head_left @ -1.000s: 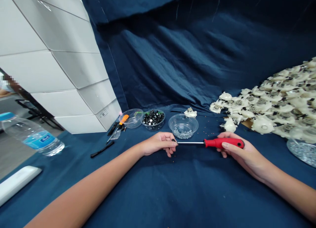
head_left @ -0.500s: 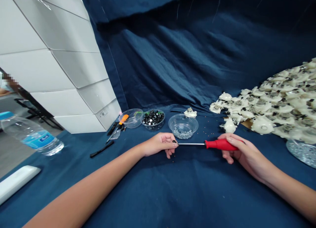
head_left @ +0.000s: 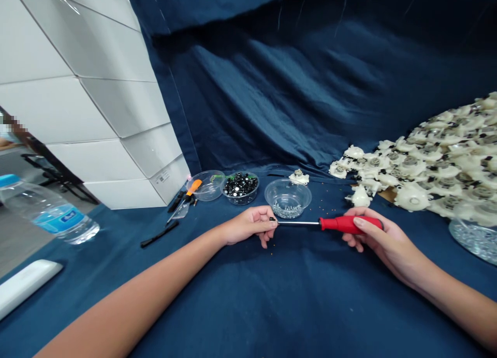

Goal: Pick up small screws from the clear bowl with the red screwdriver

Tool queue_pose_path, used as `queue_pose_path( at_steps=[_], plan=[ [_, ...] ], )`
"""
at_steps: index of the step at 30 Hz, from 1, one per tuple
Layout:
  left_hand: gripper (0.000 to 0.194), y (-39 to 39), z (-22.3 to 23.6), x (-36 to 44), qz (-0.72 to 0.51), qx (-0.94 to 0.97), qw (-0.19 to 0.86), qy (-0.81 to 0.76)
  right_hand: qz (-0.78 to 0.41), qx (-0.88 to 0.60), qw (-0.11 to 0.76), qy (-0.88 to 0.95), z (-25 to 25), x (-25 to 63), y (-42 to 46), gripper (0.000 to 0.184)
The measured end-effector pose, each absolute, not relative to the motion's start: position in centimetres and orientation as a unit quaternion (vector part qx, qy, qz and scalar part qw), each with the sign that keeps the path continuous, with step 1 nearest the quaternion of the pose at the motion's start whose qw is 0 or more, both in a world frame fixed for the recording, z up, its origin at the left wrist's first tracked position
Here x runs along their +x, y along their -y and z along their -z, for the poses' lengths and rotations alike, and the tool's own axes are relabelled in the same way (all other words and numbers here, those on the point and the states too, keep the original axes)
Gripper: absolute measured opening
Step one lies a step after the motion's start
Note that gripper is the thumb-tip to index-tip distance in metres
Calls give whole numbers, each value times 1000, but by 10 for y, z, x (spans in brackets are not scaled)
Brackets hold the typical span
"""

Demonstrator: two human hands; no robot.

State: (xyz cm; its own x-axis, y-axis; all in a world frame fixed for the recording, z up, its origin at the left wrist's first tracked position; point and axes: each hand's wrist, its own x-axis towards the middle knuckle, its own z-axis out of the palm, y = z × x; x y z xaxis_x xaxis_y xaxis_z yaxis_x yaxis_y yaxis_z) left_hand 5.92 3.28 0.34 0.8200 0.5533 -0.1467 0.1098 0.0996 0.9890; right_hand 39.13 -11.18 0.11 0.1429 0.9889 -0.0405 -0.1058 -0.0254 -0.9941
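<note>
My right hand (head_left: 382, 235) is closed around the red handle of a screwdriver (head_left: 337, 223), with the thumb lying along its top. The metal shaft points left, roughly level, and its tip meets my left hand (head_left: 250, 226). Between thumb and fingers there, a small black part (head_left: 272, 219) is pinched against the tip; its exact shape is too small to tell. Just behind the shaft stands a clear bowl of small silver screws (head_left: 288, 209). A clear bowl of shiny black parts (head_left: 240, 186) is beyond my left hand.
Off-white plastic housings (head_left: 411, 166) are heaped at the right, near a clear container (head_left: 471, 239). White boxes (head_left: 85, 109) are stacked at the left. An orange-handled screwdriver (head_left: 193, 188), a black strap (head_left: 159, 235) and a water bottle (head_left: 58, 215) lie on the left side.
The red screwdriver has shifted slightly left and up, its tip closer into my left fingers. My right thumb and fingers have changed position on the handle. My left hand has barely moved.
</note>
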Motion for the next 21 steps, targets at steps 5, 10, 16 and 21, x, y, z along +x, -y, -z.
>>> queue_pose_path(
  at_steps=[5,10,16,21],
  plan=[
    [42,-33,-4,60,-165,662,687,-249,-477,-516,549,452,2,393,112,46],
    [43,-35,-3,59,-175,686,658,-257,-453,-514,553,474,8,395,112,44],
    [40,-36,-2,59,-173,690,651,-265,-440,-514,552,487,8,395,112,44],
    [41,-36,-3,59,-170,689,650,-270,-451,-511,543,491,9,397,112,42]
  ],
)
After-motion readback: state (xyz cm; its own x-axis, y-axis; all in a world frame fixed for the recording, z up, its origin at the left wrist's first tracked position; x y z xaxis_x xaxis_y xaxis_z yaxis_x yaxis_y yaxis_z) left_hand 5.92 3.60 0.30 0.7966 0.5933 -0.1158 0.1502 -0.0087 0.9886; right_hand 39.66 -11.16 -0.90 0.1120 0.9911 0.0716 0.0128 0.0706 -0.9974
